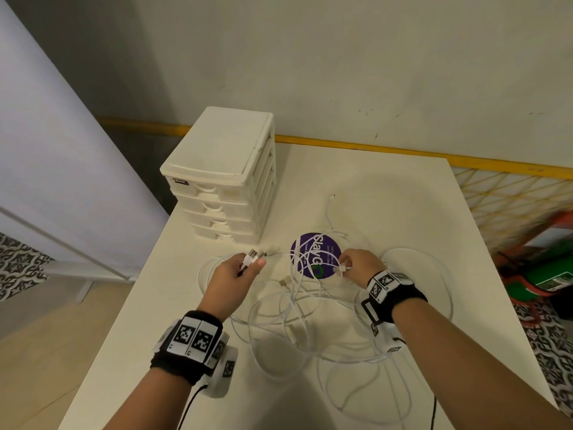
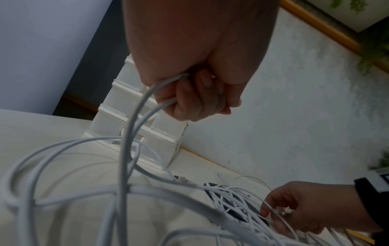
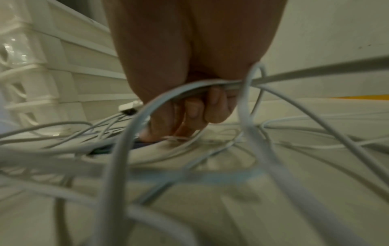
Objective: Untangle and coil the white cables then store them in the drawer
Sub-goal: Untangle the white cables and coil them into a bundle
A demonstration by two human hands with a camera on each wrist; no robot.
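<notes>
Left hand (image 1: 231,273) is up off the surface (image 1: 173,305), fingers (image 2: 189,99) curled tight around two strands of white cable, with a pair of plug ends poking out past the thumb toward 1 o'clock. The left wrist view confirms it: two cords run out of the closed fist and drop down into the pile.

Over at 3 o'clock from it, the right hand (image 1: 361,265) sits low over the purple round sticker (image 1: 305,256), fingers (image 3: 195,113) bent and pinching a small white connector along with a strand or two. In the right wrist view a cord crosses under the knuckles and the fingertips reach down to the sticker's dark edge.

The white cables (image 1: 297,318) sprawl in loose, overlapping loops across the middle of the surface, from between the two hands back toward 6 o'clock, with one big loop swinging out at 3 o'clock past the right wrist and a thin strand trailing off toward 12 o'clock. They are knotted together, nothing coiled.

The white drawer unit (image 1: 223,178) stands at 11 o'clock from the hands, near the far left corner of the surface, four drawers stacked, all pushed in. Both wrists wear black bands with printed marker tags.
</notes>
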